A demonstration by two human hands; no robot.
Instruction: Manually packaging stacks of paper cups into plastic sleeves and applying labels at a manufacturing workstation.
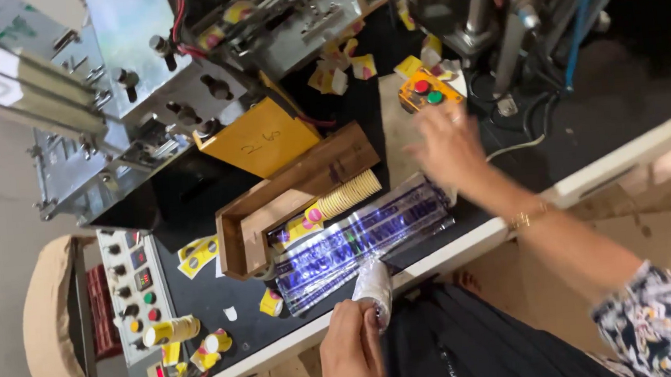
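Clear plastic sleeve (360,242) lies on the desk (405,264), long axis slanting away from the wooden trough (288,196) just beyond it. Left hand (352,347) pinches its gathered near end; right hand (448,146), fingers spread, hovers past its far end.

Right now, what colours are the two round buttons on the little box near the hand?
One red, one green, on an orange-yellow button box just beyond the right hand; head view.
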